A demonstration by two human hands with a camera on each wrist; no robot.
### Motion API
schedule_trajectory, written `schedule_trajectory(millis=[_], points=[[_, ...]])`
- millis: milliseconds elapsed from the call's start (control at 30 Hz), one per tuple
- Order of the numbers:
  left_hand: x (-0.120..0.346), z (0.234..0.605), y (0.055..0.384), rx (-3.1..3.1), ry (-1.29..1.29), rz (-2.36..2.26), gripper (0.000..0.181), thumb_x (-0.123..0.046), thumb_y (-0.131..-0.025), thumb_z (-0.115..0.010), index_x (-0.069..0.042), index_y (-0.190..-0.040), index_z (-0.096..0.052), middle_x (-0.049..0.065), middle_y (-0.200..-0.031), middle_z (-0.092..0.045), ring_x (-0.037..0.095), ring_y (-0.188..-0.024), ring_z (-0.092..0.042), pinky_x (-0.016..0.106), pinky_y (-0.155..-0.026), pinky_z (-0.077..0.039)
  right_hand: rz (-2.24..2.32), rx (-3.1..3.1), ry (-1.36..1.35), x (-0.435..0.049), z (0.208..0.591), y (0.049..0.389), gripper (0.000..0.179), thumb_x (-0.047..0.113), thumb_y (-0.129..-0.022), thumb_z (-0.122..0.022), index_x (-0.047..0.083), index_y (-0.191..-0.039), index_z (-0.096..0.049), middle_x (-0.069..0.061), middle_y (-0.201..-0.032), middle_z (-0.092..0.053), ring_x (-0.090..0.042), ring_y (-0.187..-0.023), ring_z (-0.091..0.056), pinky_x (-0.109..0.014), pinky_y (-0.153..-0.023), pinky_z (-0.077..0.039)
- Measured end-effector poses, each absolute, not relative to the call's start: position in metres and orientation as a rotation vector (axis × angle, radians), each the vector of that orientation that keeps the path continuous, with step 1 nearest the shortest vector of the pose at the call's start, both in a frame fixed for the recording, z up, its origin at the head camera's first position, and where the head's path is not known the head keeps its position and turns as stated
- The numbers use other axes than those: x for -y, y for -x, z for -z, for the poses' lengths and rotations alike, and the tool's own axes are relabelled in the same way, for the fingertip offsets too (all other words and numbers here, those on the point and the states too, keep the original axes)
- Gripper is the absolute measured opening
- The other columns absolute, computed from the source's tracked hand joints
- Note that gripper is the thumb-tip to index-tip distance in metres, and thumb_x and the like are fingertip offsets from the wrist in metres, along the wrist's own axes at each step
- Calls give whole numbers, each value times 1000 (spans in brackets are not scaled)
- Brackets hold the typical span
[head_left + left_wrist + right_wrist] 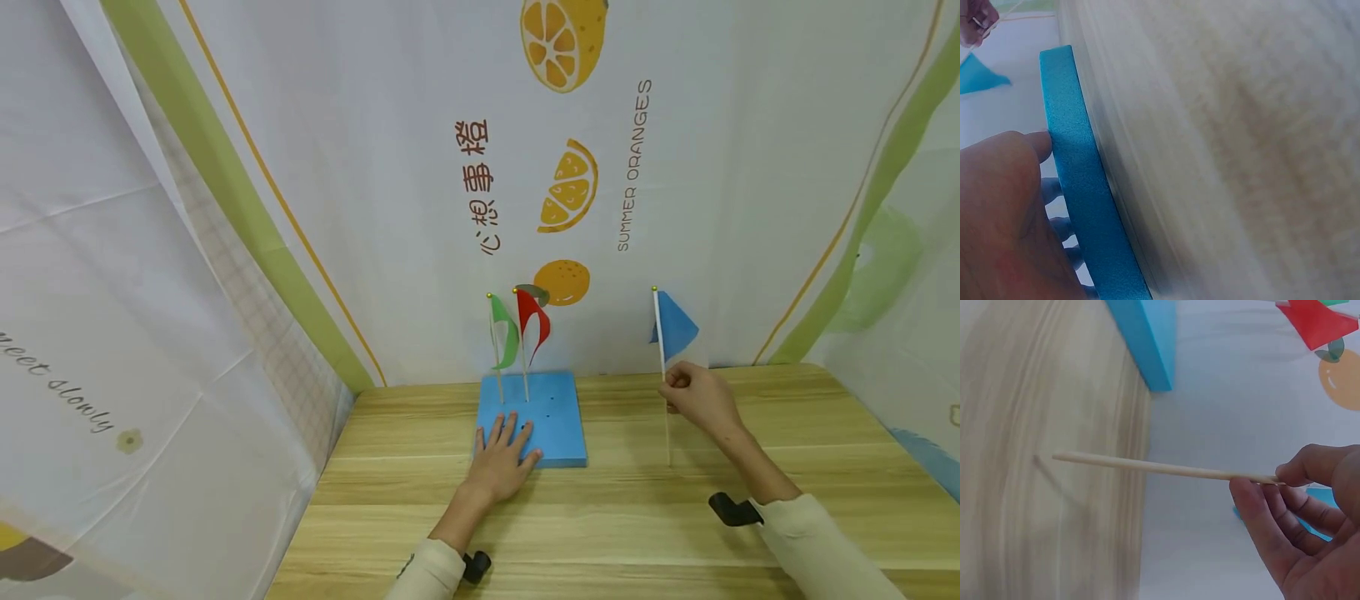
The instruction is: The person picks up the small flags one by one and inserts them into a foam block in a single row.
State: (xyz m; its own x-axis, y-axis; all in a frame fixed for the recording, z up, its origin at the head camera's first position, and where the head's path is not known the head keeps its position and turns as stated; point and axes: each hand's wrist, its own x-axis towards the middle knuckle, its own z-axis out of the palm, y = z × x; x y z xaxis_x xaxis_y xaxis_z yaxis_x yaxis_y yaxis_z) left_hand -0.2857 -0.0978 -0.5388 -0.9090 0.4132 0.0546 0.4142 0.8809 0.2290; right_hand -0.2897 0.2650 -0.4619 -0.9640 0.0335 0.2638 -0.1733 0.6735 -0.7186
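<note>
My right hand [701,402] pinches the thin wooden stick of a small blue flag [677,325], held upright to the right of the blue foam board. In the right wrist view the stick's bare lower end [1085,459] hangs just above the tabletop. My left hand [501,462] lies with spread fingers on the near left part of the blue foam board [562,442]. A green flag [506,333] and a red flag [531,321] stand upright in the board's far left part. Small dark holes show in the board's surface.
The board lies flat on a wood-grain table [405,483]. Behind the table hangs a white cloth [390,167] printed with oranges and lettering, close to the board's far edge. More printed cloth hangs at both sides. Black camera mounts sit at both wrists.
</note>
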Motion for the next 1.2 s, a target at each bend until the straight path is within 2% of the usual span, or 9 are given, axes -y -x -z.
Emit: schedule_trajectory(millis=[200, 333, 500, 867, 1000, 1200], points=[[98, 539, 286, 3040, 675, 365, 65, -55, -113, -42, -21, -168, -37, 12, -178, -25, 37, -166, -20, 70, -130, -19, -1185, 2594, -131, -250, 456, 296, 11, 10, -99, -65, -1, -98, -68, -16, -85, -75, -31, -74, -78, -25, -59, -57], [97, 539, 286, 3036, 676, 370, 65, -54, -113, -42, -20, -168, -37, 13, -178, -24, 37, -166, -20, 70, -130, -19, -1200, 2564, -147, -240, 451, 302, 11, 9, -99, -66, -2, -98, -68, -18, -86, -75, -33, -75, -79, -22, -58, -58], [97, 538, 286, 3036, 678, 391, 64, -54, -113, -43, -20, -168, -38, 13, -178, -24, 38, -166, -20, 70, -130, -18, -1214, 2536, -166, -227, 443, 308, 11, 9, -98, -66, -1, -96, -68, -17, -86, -75, -36, -77, -78, -24, -57, -57], [98, 540, 290, 3028, 691, 376, 65, -54, -113, -42, -20, -168, -38, 13, -178, -25, 38, -166, -20, 70, -130, -19, -1231, 2486, -224, -198, 429, 322, 8, 6, -97, -67, -1, -95, -67, -17, -84, -73, -24, -69, -75, -23, -56, -56], [98, 541, 291, 3030, 689, 384, 65, -54, -113, -42, -20, -168, -38, 13, -178, -25, 38, -166, -20, 70, -130, -18, -1220, 2481, -238, -188, 426, 327, 7, 7, -96, -68, 0, -95, -67, -15, -83, -73, -23, -69, -73, -24, -54, -52], [97, 539, 290, 3030, 684, 391, 64, -53, -113, -43, -19, -167, -39, 13, -177, -26, 38, -165, -21, 70, -130, -18, -1179, 2461, -261, -175, 423, 336, 7, 8, -95, -70, 2, -93, -67, -14, -82, -73, -18, -68, -71, -23, -57, -52]])
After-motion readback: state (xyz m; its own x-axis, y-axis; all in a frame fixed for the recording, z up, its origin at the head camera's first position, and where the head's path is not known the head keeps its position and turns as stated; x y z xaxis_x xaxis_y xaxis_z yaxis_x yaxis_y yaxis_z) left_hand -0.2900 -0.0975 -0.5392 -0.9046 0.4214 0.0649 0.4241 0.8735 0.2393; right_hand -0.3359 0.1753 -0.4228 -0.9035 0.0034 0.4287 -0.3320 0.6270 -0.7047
